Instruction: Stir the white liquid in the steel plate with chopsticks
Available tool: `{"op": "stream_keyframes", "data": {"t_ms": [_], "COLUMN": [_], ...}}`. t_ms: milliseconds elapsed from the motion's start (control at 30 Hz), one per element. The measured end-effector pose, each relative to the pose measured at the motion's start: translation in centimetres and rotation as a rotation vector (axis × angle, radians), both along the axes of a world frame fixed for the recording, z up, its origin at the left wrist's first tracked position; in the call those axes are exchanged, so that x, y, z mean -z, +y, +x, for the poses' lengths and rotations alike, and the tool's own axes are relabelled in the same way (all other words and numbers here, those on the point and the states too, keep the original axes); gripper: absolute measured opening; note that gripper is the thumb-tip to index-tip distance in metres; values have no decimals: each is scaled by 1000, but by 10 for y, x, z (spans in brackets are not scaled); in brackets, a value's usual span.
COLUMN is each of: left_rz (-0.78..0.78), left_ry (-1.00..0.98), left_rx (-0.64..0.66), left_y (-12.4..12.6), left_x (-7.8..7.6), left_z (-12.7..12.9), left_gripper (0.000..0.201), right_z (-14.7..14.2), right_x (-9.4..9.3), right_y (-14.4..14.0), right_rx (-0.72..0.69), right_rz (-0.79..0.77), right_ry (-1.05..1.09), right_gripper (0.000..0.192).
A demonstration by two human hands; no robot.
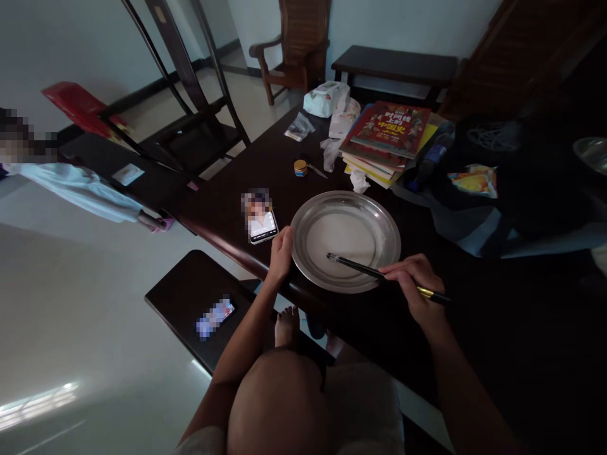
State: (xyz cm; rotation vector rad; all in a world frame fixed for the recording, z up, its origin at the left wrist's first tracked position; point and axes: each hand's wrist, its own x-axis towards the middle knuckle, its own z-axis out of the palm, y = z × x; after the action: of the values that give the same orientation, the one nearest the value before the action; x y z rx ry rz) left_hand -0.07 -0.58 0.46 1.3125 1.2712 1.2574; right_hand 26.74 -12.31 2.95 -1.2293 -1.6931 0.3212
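A round metal dish (303,265) with whitish contents, perhaps liquid, rests near the edge of the dark table. At its left rim, my left hand (281,254) grips the side with curled fingers. Black chopsticks (358,267) with gold bands near the top are held in my right hand (417,284). Their tips reach down into the whitish contents near the middle of the dish. Just left of the dish lies a phone (262,224) with its screen lit.
Behind the dish are a stack of books (391,129), a crumpled tissue (360,182), a small gold-lidded jar (300,167) and a knife (317,170). A second phone (215,318) lies on the bench (183,284). A person's sleeve (90,189) shows at far left.
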Motion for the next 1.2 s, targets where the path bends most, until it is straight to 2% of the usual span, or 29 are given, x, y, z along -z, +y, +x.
{"op": "stream_keyframes", "data": {"t_ms": [100, 267, 433, 567, 667, 800, 967, 1067, 1200], "left_rz": [-6, -2, -13, 6, 2, -11, -16, -2, -3], "left_ry": [-4, -3, 3, 10, 10, -9, -2, 0, -5], "left_rx": [3, 3, 1, 2, 5, 3, -12, -7, 3], "left_y": [0, 0, 1, 1, 1, 1, 2, 1, 1], "left_x": [0, 2, 4, 6, 6, 6, 9, 8, 6], "left_z": [0, -1, -1, -2, -2, -2, -2, -2, -1], "left_gripper": [57, 56, 54, 54, 53, 51, 52, 54, 56], "right_z": [-2, 0, -1, 0, 0, -1, 1, -2, -1], "right_x": [-1, -1, 0, 0, -1, 0, 1, -1, -3], "right_y": [1, 0, 1, 0, 0, 1, 1, 1, 1], "right_rx": [-52, 35, -32, 37, 11, 1, 18, -15, 40], "right_rz": [10, 21, 5, 9, -11, 19, -2, -10, 14], "right_ry": [-55, -7, -56, -19, -4, -56, 4, -37, -18], "right_gripper": [19, 25, 19, 22, 25, 17, 26, 20, 21]}}
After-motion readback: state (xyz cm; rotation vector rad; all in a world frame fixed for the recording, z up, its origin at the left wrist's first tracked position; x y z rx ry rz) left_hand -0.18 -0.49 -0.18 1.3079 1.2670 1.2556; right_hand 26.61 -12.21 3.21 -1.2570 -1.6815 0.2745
